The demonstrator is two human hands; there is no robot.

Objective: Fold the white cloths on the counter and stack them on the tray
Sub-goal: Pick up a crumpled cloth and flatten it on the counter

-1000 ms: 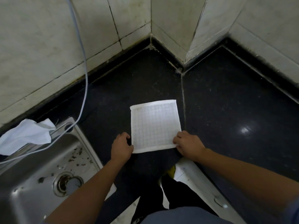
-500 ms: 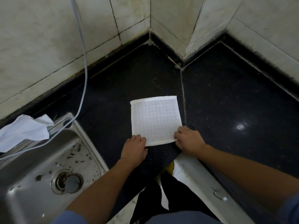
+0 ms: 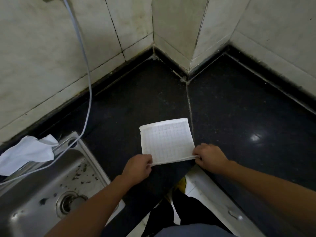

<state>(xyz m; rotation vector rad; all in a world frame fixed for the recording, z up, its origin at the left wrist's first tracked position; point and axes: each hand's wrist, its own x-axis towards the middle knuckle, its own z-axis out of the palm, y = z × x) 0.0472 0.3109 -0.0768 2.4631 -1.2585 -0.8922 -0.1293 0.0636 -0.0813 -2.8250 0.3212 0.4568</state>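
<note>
The white cloth [image 3: 166, 140] lies flat on the dark bench [image 3: 239, 117], near the front edge and just left of the seam in the stone. Both hands have it by the near hem: the left hand [image 3: 137, 166] pinches the near-left corner, the right hand [image 3: 211, 159] the near-right one. The fingers of each are curled tight on the fabric, and the hem is raised a little off the bench between them.

Looks to me like the start of a fold, i.e. the near half going over onto the far half. To do it well:
- lift both corners at the same rate, so the hem stays straight and taut w/o stretching
- carry them over to meet the far corners, edge on edge
- let go only once they line up, then press the crease flat w/ a palm

Main risk is a skewed fold, esp. if one hand leads.

A second, crumpled cloth [image 3: 25, 153] sits at the back of the sink [image 3: 34, 194], left, w/ a cable [image 3: 86, 103] running by it. I can't pick out the tray from here.
</note>
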